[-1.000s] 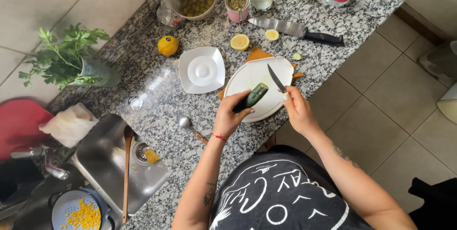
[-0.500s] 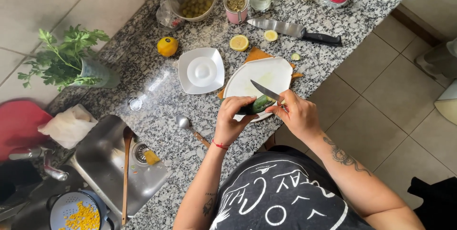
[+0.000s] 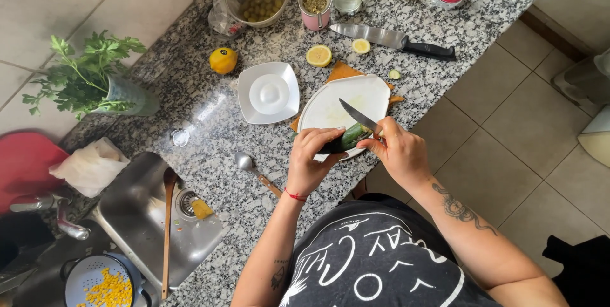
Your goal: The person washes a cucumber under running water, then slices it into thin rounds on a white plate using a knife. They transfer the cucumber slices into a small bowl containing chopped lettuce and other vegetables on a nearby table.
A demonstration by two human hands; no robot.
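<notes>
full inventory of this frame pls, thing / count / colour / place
cucumber: 1, dark green, held over white plate
small knife: 1, silver blade, in right hand, blade against the cucumber
white plate: 1, white, counter centre, on an orange board
square dish: 1, white, left of plate
large knife: 1, black handle, counter above plate
lemon halves: 2, yellow, above plate
whole lemon: 1, yellow, left of dish
herb bunch: 1, green, in a glass, far left
spoon: 1, metal, near sink
sink: 1, steel, lower left
colander: 1, blue-grey, holds corn, bottom left
left hand: grips cucumber
right hand: holds small knife
</notes>
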